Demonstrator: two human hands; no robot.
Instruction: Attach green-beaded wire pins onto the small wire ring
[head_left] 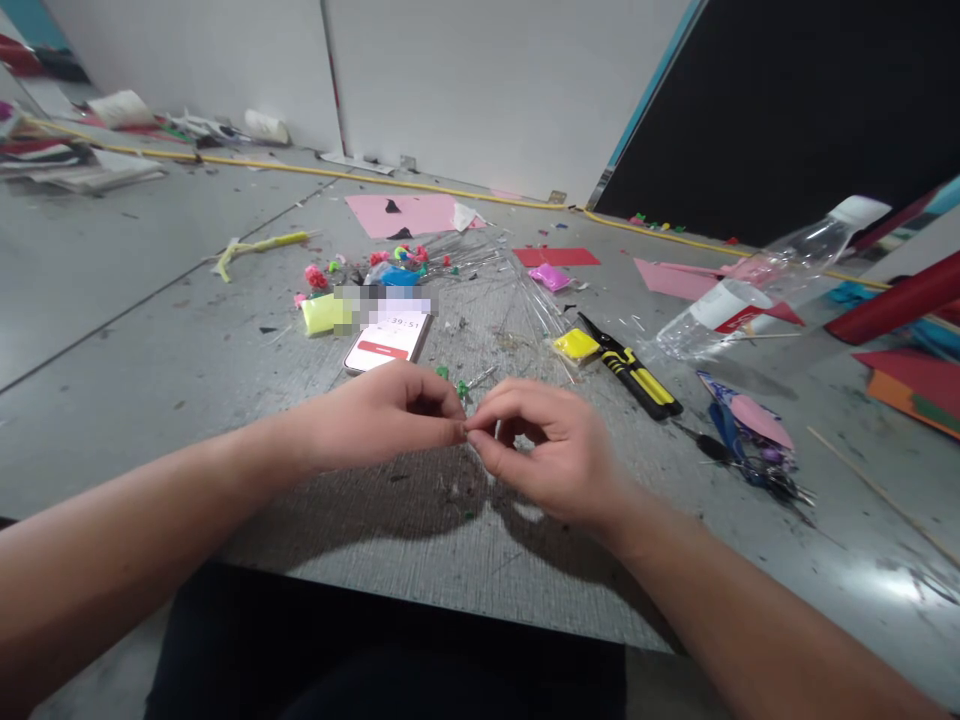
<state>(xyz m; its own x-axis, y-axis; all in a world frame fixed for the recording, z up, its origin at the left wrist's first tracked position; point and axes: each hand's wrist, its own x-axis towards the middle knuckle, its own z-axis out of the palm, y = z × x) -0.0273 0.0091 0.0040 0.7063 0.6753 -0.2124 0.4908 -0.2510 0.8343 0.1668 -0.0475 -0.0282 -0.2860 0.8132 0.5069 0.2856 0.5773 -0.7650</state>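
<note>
My left hand (pixel 397 415) and my right hand (pixel 544 440) meet fingertip to fingertip above the near part of the grey table. Both pinch at the same spot; whatever lies between the fingertips is too small and hidden to name. Just beyond the fingertips is a small green clay-like piece (pixel 462 388) with a thin clear stem. A phone (pixel 379 345) with a lit screen lies past my left hand. Beyond my right hand are a yellow packet (pixel 576 345) and black-and-yellow pliers (pixel 637 380).
A clear plastic bottle (pixel 720 310) stands tilted at the right. Keys (pixel 780 480) lie near a thin stick (pixel 877 490). Clear thin rods (pixel 536 290), pink paper (pixel 409 214), a red strip (pixel 559 257) and a light yellow packet (pixel 322 314) are spread farther back.
</note>
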